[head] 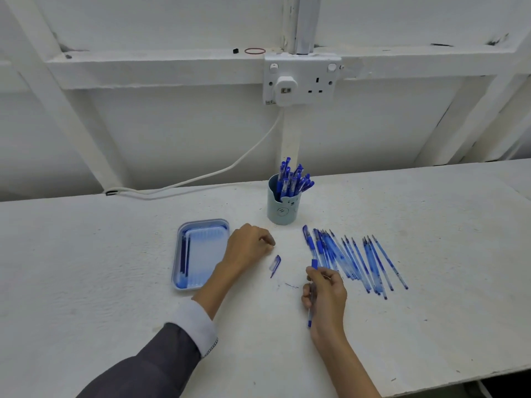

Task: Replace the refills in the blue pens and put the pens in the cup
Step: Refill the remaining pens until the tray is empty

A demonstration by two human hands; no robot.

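My right hand point(326, 294) is closed around a blue pen point(311, 311) held nearly upright, its blue ends showing above and below the fist. My left hand point(248, 245) rests on the table with fingers curled; whether it holds something small I cannot tell. A pen cap point(275, 265) lies loose on the table between the hands. A light blue cup point(283, 206) at the back centre holds several blue pens point(293, 179). Several more pens and refills point(353, 259) lie in a fanned row to the right of my right hand.
A light blue tray point(184, 278) with refills along its left side lies left of my left hand. A white cable point(201, 176) runs from the wall socket point(300, 79) down to the table's back edge. The table's front edge cuts across the lower right.
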